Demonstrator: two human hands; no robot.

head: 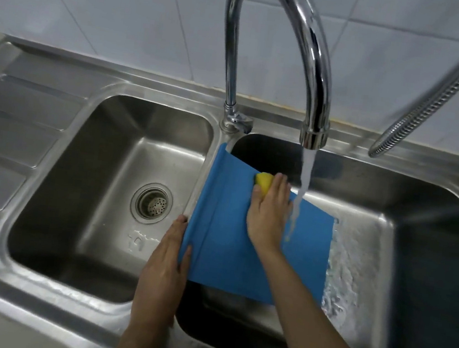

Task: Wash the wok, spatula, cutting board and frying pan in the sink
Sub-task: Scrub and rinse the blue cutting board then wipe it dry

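The flat blue plastic cutting board (230, 249) was mid-scrub: the right hand (268, 210) pressed a yellow sponge (264, 181) on it, the left hand (166, 267), fingers straight, steadied its edge. Wok, spatula and frying pan were nowhere visible.

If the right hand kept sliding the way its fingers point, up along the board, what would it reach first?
Probably the top edge of the blue plastic cutting board, just past the yellow sponge under the right hand. Beyond that, the steel sink back wall; depth is unclear.
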